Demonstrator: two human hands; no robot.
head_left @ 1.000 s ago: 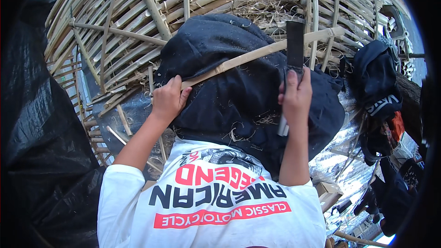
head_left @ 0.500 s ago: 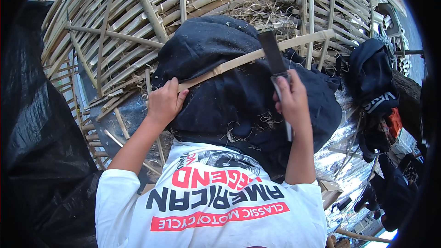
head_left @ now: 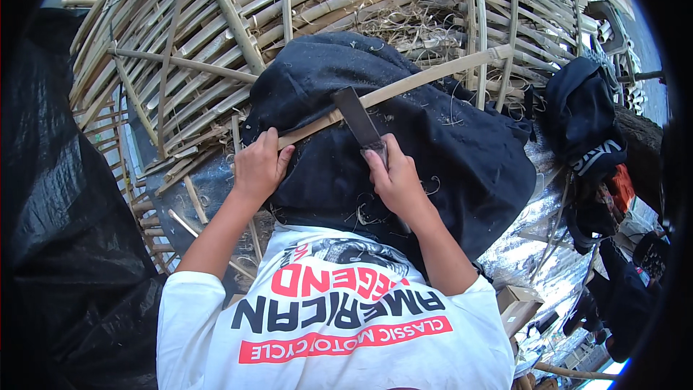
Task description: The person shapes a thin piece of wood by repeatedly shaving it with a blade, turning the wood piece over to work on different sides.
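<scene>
A pale bamboo strip (head_left: 429, 74) slants across the black cloth (head_left: 462, 162) over my lap, its far end up to the right. My left hand (head_left: 257, 166) is closed around the strip's near end. In my right hand (head_left: 398, 182) is a knife (head_left: 356, 117) with a broad, dark, square-ended blade. The blade lies across the strip near a node, a short way from my left hand. Thin curled shavings (head_left: 368, 211) are scattered on the cloth.
Ahead stands a slatted bamboo frame (head_left: 231, 11), with curly shavings heaped among its slats. A black plastic sheet (head_left: 72, 195) hangs at the left. At the right are a black bag-like cloth item (head_left: 583, 112), an orange-red item (head_left: 621, 186) and a cardboard box (head_left: 518, 305).
My right hand and the knife have moved left along the bamboo strip, toward my left hand. The left hand keeps its hold in nearly the same place.
</scene>
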